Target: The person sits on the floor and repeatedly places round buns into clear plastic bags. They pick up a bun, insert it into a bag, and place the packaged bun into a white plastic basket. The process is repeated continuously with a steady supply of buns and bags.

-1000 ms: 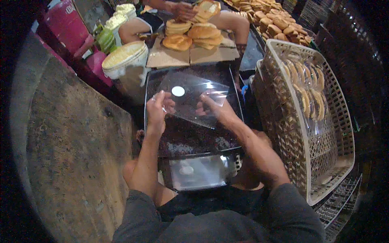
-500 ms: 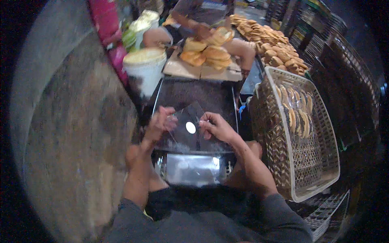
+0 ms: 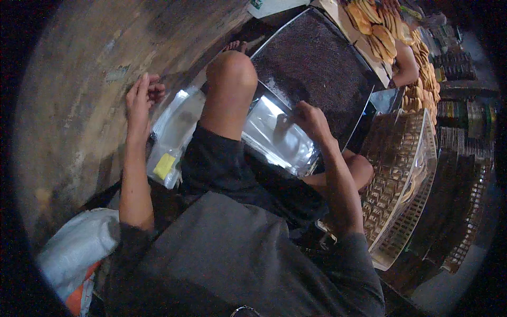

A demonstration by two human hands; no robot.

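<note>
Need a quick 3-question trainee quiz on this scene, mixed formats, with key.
1. True or false: the left hand is holding a bread bun.

2. What colour is the label on the clear plastic packaging nearest the left hand?
a) red
b) yellow
c) blue

3. Fill in: in the picture, the plastic crate stands to the ____ of the right hand.

Key:
1. False; its fingers are spread and nothing shows in its grip.
2. b) yellow
3. right
</note>
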